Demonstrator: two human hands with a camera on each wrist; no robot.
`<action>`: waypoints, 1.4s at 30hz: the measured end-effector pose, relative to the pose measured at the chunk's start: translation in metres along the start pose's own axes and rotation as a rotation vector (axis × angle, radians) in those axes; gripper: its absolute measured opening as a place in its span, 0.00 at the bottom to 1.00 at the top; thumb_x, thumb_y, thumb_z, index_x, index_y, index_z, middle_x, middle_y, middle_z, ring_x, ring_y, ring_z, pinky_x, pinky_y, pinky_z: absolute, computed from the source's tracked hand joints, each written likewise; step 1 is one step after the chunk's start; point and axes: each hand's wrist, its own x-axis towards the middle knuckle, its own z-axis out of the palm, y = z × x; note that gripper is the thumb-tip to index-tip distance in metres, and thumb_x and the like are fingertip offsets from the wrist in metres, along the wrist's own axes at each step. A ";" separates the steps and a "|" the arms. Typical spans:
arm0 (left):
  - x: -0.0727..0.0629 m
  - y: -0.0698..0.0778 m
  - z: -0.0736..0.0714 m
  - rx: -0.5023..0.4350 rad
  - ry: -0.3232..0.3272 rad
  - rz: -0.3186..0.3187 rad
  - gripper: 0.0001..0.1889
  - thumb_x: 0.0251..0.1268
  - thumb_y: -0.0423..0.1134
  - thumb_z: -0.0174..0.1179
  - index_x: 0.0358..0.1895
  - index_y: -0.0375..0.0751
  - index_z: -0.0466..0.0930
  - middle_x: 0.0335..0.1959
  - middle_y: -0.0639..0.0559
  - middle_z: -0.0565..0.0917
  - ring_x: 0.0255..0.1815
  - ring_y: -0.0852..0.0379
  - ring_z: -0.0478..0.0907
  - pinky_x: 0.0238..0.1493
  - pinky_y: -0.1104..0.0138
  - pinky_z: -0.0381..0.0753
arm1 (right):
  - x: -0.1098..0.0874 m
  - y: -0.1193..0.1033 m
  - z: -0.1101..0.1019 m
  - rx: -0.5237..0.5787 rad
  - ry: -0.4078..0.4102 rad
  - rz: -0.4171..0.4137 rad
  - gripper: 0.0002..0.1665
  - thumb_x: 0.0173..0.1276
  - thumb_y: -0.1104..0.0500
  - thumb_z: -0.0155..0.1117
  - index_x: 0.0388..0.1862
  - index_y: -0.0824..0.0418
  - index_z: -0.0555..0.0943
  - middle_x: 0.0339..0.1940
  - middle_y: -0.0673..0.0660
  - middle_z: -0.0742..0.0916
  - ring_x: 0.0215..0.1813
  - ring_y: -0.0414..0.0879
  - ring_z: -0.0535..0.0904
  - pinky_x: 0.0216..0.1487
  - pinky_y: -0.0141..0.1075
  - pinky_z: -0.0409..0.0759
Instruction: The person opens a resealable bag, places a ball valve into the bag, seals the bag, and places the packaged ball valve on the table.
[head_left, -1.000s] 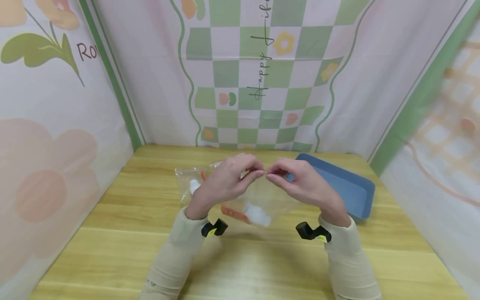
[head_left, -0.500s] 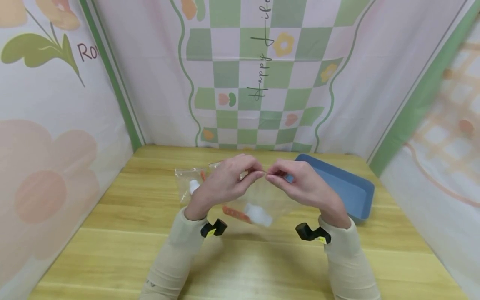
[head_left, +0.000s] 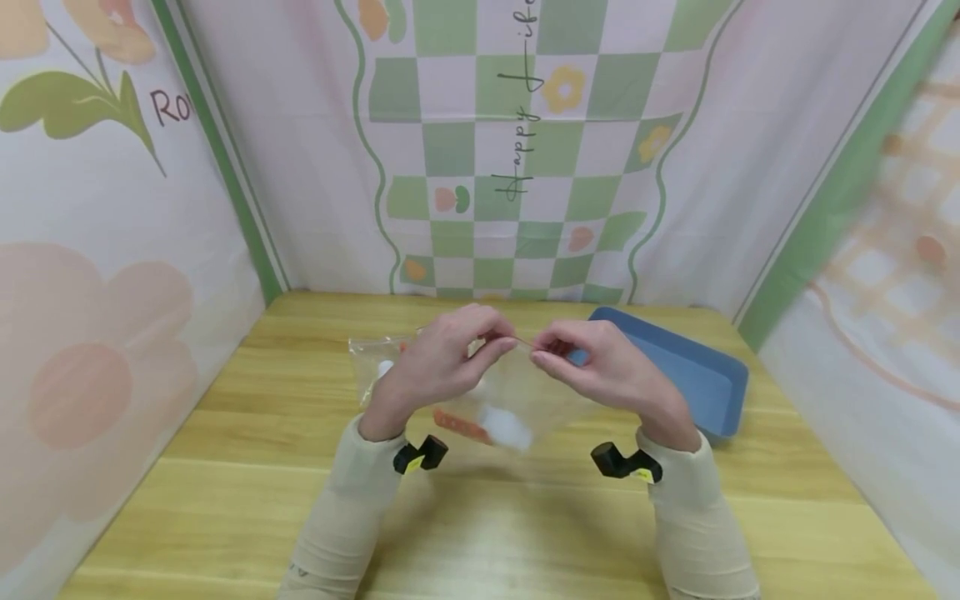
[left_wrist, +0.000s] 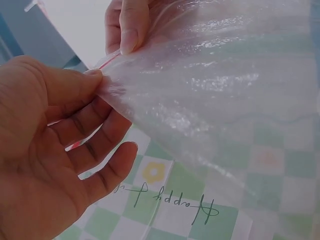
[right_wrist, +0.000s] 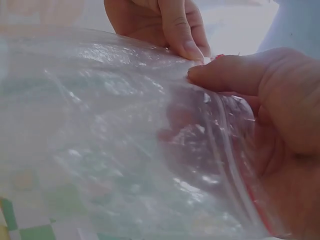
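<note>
A clear zip bag (head_left: 551, 404) with a red line along its seal hangs from both hands above the table. My left hand (head_left: 448, 357) pinches its top edge between thumb and forefinger, the other fingers loosely bent in the left wrist view. A short way along the same edge, my right hand (head_left: 603, 360) pinches the seal; some of its fingers show blurred through the plastic in the right wrist view. Low in the bag, an orange-red strip (head_left: 459, 425) lies beside a white object (head_left: 506, 428), whose kind I cannot tell.
Behind my left hand, a second clear bag (head_left: 363, 375) lies on the wooden table (head_left: 225, 433), with a white item (head_left: 385, 367) in it, partly hidden. A blue tray (head_left: 693, 375) stands at the back right, behind my right hand. Patterned cloth walls (head_left: 315, 167) enclose the table.
My left hand has slid slightly left, and the gap between the two hands has widened. The bag's contents shift a little left with it. My right hand stays nearly in place.
</note>
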 end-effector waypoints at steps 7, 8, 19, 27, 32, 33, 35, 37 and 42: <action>0.000 0.004 -0.001 -0.021 -0.040 -0.032 0.03 0.69 0.37 0.61 0.39 0.42 0.81 0.33 0.55 0.82 0.34 0.64 0.77 0.39 0.68 0.81 | 0.000 -0.003 -0.002 -0.016 0.028 -0.090 0.06 0.64 0.70 0.66 0.35 0.59 0.82 0.27 0.49 0.84 0.30 0.33 0.78 0.33 0.24 0.77; 0.000 0.005 -0.001 -0.025 -0.046 -0.034 0.03 0.69 0.37 0.60 0.39 0.42 0.81 0.33 0.55 0.82 0.34 0.65 0.77 0.39 0.68 0.81 | 0.000 -0.004 -0.002 -0.019 0.031 -0.104 0.06 0.64 0.70 0.66 0.35 0.60 0.82 0.27 0.48 0.84 0.30 0.32 0.78 0.33 0.24 0.77; 0.002 0.008 0.005 -0.045 -0.044 0.005 0.03 0.69 0.36 0.61 0.38 0.41 0.81 0.33 0.54 0.83 0.32 0.66 0.76 0.37 0.71 0.80 | -0.003 -0.010 -0.003 -0.037 0.030 -0.137 0.03 0.66 0.67 0.65 0.36 0.60 0.82 0.28 0.47 0.84 0.31 0.31 0.78 0.35 0.23 0.77; 0.001 0.006 0.003 -0.023 -0.027 0.029 0.03 0.69 0.36 0.61 0.37 0.42 0.81 0.33 0.54 0.83 0.33 0.66 0.76 0.37 0.76 0.77 | -0.002 -0.010 -0.002 -0.025 0.021 -0.117 0.04 0.67 0.66 0.64 0.36 0.58 0.82 0.28 0.45 0.84 0.30 0.31 0.77 0.33 0.24 0.77; 0.000 0.004 0.000 -0.013 -0.021 0.036 0.03 0.68 0.36 0.61 0.36 0.41 0.82 0.32 0.54 0.83 0.32 0.66 0.75 0.36 0.76 0.76 | -0.001 -0.011 0.000 -0.031 0.010 -0.119 0.08 0.62 0.71 0.67 0.35 0.58 0.82 0.28 0.44 0.83 0.30 0.31 0.77 0.33 0.23 0.78; 0.000 0.004 -0.001 -0.011 -0.021 0.036 0.04 0.68 0.37 0.61 0.36 0.41 0.82 0.32 0.54 0.83 0.31 0.65 0.75 0.36 0.76 0.76 | -0.001 -0.011 0.000 -0.034 0.010 -0.121 0.09 0.62 0.71 0.67 0.34 0.58 0.82 0.28 0.44 0.83 0.30 0.31 0.77 0.33 0.23 0.78; 0.000 0.004 -0.001 -0.009 -0.019 0.033 0.03 0.68 0.36 0.62 0.36 0.41 0.82 0.32 0.54 0.83 0.32 0.65 0.76 0.36 0.76 0.76 | 0.000 -0.012 0.000 -0.037 0.010 -0.123 0.09 0.61 0.71 0.68 0.34 0.58 0.82 0.27 0.44 0.83 0.30 0.30 0.77 0.33 0.23 0.77; 0.000 0.004 -0.002 -0.005 -0.016 0.030 0.03 0.68 0.36 0.62 0.36 0.41 0.82 0.32 0.54 0.83 0.32 0.65 0.76 0.37 0.76 0.76 | 0.000 -0.012 0.000 -0.038 0.010 -0.126 0.09 0.60 0.71 0.68 0.34 0.58 0.81 0.27 0.44 0.83 0.30 0.30 0.77 0.33 0.23 0.77; 0.000 0.003 -0.003 -0.006 0.001 0.031 0.02 0.66 0.34 0.63 0.35 0.41 0.81 0.31 0.54 0.83 0.32 0.65 0.76 0.36 0.75 0.76 | 0.000 -0.011 -0.001 -0.048 0.015 -0.135 0.10 0.60 0.71 0.68 0.33 0.57 0.81 0.27 0.44 0.82 0.30 0.30 0.76 0.33 0.23 0.77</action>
